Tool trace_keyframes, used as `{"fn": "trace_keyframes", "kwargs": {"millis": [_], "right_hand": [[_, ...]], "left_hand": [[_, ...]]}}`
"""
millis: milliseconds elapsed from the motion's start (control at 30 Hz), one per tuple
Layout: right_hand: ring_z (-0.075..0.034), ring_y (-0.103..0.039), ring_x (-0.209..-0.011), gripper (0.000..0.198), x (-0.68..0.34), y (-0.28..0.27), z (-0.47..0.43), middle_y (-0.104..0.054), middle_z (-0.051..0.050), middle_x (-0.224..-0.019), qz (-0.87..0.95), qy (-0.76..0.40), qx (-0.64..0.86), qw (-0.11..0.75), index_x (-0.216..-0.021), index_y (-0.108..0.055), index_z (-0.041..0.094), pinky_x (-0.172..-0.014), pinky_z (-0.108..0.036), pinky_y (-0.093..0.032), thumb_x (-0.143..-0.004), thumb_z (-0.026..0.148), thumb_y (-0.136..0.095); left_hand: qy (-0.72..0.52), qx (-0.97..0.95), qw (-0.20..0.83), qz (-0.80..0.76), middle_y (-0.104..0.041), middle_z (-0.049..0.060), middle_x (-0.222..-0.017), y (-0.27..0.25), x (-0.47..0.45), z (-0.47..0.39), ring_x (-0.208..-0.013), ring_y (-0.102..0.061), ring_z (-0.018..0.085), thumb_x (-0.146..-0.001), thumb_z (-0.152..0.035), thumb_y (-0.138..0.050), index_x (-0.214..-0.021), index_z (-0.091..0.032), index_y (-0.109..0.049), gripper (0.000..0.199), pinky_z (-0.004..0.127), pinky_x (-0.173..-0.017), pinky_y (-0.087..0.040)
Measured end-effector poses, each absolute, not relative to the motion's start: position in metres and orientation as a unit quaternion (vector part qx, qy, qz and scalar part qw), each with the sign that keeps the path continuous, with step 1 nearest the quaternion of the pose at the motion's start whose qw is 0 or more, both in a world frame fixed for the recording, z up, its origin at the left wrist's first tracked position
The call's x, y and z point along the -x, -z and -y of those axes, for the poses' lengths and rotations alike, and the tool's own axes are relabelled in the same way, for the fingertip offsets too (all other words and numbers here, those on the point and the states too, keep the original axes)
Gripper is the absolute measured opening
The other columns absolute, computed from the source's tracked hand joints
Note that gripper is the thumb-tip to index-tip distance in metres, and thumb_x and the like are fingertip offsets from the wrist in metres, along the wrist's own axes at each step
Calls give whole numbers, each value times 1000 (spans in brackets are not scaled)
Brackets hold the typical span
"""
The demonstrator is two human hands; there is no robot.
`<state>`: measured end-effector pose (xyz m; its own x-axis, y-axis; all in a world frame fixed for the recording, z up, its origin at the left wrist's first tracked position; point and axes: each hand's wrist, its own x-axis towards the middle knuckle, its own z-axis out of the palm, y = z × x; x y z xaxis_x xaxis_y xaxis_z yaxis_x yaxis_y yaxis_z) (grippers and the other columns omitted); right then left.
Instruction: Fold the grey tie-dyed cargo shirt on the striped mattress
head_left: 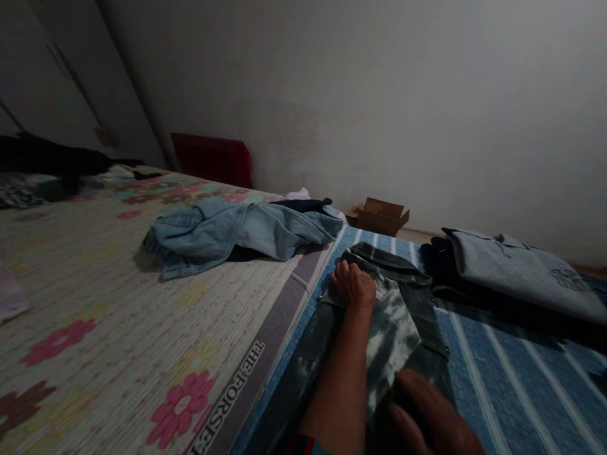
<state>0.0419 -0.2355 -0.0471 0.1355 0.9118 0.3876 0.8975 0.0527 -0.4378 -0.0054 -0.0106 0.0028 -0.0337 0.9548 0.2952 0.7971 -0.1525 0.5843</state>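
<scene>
A dark green jacket with a pale, blotchy middle panel lies lengthwise on the blue striped cover, its collar end away from me. My left hand is at the upper left of the jacket, just below the collar, with fingers curled down onto the cloth at its edge. Nearer to me, my right hand hovers over or touches the lower right part of the jacket. Motion smears it; thumb and forefinger point left with dark cloth behind them, and I cannot tell whether they grip it.
Light blue denim clothing lies crumpled on the flowered bedspread to the left. A grey folded garment tops dark clothes at right. Beyond the bed are an open cardboard box and a red panel against the wall.
</scene>
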Motion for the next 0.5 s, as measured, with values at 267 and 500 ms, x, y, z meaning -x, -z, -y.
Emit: {"fn": "trace_keyframes", "kwargs": {"millis": [267,500], "right_hand": [[-20,-63,-88,29,-65,-64,49,-70,-8,-97,675,-16,704,222,-101,-68,19,-75,-27,-44,-88,34,-47],[-21,-62,-83,20,-73,-45,-57,-68,-10,-80,622,-141,743,203,-75,-69,14,-66,-25,-41,-76,33,-64]], "left_hand": [[-262,-635,227,-690,-68,16,-110,-29,46,-4,-106,-62,27,-80,-12,-50,-103,-15,-67,29,32,-85,-44],[-214,-634,260,-696,-67,18,-114,-22,56,-8,-108,-61,29,-78,-14,-48,-106,-13,-67,33,33,-82,-47]]}}
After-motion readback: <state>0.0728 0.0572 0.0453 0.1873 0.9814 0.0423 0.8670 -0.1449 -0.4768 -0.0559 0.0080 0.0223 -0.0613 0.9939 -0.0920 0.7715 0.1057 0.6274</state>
